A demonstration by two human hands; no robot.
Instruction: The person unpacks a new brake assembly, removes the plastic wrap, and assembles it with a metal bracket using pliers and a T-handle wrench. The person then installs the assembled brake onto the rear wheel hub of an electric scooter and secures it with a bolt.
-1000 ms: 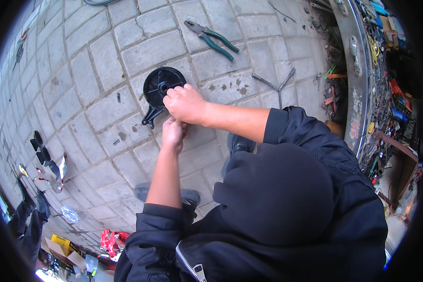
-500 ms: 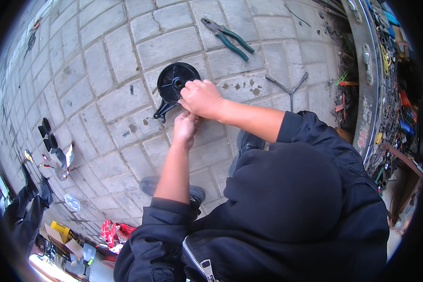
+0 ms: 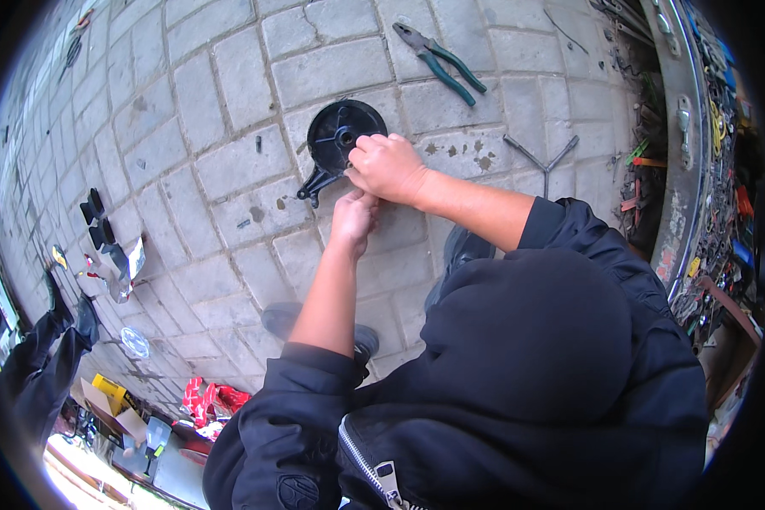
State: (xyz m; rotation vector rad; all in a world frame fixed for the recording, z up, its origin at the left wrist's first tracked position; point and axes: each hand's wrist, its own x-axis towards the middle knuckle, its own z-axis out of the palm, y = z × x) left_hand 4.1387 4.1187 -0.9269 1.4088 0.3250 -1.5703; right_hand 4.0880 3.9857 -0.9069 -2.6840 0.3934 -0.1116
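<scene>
Black drum-brake plate (image 3: 336, 127) ahead, long axis toward paving's (image 3: 331, 70) near-left corner; my right hand (image 3: 388, 168) nearer, left hand (image 3: 353, 221) behind; both curled, grasp undetermined.

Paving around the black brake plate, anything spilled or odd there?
Yes: dark spots between the brake plate and the Y-shaped wrench could be spilled liquid, standing out against grey paving; I can't tell what liquid.

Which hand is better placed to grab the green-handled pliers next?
Probably the right hand, over the edge of the round black part: it is nearer the pliers, which lie beyond it. The left hand is farther back, with the right hand between it and the pliers.
</scene>
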